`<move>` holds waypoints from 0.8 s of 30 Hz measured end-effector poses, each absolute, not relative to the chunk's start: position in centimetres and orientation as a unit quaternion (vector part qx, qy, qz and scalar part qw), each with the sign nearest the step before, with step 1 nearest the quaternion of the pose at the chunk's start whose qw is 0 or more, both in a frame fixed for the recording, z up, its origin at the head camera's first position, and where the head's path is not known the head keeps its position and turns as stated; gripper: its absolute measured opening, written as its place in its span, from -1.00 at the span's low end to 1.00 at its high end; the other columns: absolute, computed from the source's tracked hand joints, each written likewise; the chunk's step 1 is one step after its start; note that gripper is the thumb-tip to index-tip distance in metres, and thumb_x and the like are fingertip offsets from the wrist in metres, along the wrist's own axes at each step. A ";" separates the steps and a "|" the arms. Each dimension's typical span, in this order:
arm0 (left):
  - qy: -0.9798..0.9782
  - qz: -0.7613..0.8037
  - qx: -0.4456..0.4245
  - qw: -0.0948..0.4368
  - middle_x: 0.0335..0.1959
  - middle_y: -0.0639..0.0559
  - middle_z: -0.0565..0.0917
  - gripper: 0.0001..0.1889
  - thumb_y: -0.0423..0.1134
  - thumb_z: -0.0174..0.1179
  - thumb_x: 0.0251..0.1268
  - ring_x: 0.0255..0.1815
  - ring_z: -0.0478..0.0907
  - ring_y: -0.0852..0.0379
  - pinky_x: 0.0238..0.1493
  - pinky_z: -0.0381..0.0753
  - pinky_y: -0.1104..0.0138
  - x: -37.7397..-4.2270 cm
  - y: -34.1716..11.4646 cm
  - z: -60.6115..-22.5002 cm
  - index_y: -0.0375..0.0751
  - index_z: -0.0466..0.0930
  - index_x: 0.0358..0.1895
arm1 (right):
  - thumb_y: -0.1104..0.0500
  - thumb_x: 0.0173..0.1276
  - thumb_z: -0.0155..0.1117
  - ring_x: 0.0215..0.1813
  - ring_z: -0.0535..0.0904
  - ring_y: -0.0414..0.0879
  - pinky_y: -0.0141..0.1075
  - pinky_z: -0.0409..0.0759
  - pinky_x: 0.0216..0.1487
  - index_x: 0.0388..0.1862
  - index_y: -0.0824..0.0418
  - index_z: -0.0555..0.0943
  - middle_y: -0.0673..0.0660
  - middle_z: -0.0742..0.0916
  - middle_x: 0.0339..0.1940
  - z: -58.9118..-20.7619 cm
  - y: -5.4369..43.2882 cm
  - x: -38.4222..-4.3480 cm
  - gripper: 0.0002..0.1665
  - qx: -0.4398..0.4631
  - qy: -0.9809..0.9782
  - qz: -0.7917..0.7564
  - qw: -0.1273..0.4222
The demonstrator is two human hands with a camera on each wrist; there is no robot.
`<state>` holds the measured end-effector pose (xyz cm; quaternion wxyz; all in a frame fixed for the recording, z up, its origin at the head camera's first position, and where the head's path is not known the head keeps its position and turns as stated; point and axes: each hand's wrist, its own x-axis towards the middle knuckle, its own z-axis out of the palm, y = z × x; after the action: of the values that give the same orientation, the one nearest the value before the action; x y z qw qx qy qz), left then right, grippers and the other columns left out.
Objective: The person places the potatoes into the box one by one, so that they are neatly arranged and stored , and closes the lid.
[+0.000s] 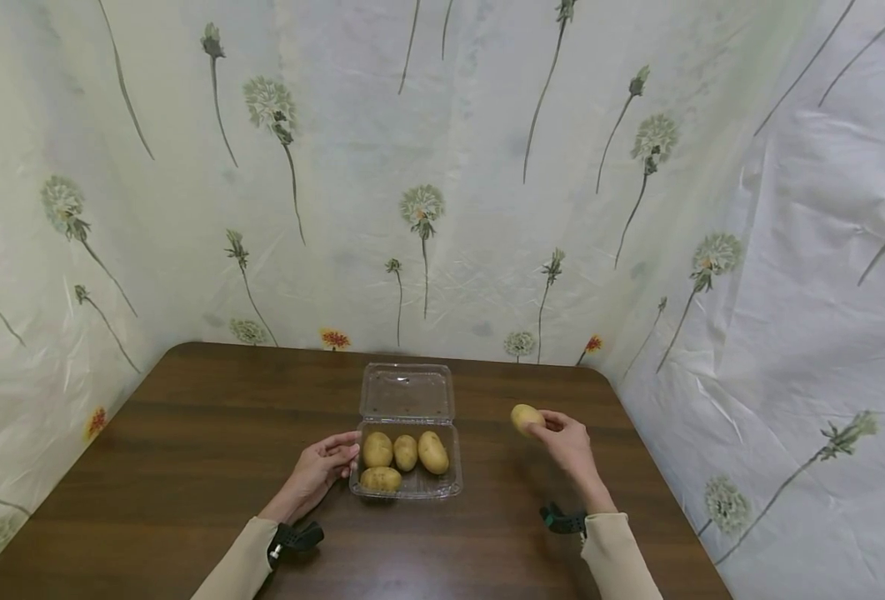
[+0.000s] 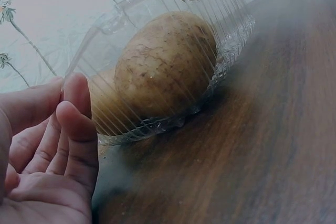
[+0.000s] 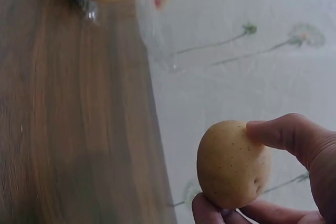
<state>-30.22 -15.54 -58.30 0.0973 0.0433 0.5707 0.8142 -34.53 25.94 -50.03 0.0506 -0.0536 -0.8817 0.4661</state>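
Observation:
A clear plastic clamshell container (image 1: 442,492) lies on the table with its lid (image 1: 407,392) raised and tipped back. Several potatoes (image 1: 433,453) rest inside it, toward its left and middle. My left hand (image 1: 318,468) pinches the container's left rim between thumb and fingers; in the left wrist view a large potato (image 2: 165,66) shows through the ribbed wall. To the right of the container, my right hand (image 1: 568,443) holds another potato (image 1: 525,418) above the table. Thumb and fingertips grip that smooth, speckled potato (image 3: 231,163) from opposite sides in the right wrist view.
The dark brown wooden table (image 1: 225,433) has rounded far corners. A pale curtain (image 1: 472,250) printed with dandelions hangs close behind its back edge and along both sides. Dark straps (image 1: 296,537) sit on both wrists.

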 end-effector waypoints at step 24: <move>0.570 0.814 0.053 0.098 -0.38 0.15 0.68 -0.44 -0.29 0.13 0.40 -0.40 0.58 0.29 -0.40 0.51 0.48 -30.1 -15.7 -58.3 -0.51 0.23 0.36 | -0.02 0.16 0.47 0.06 0.66 0.07 -0.14 0.65 -0.06 0.13 0.18 0.61 0.21 0.71 0.02 -48.7 20.2 -32.3 -0.42 0.031 -0.873 0.486 0.030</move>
<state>-30.14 -15.65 -58.31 0.0984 0.0533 0.5698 0.8141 -32.29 20.21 -48.66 0.0300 0.0313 -0.8731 0.4856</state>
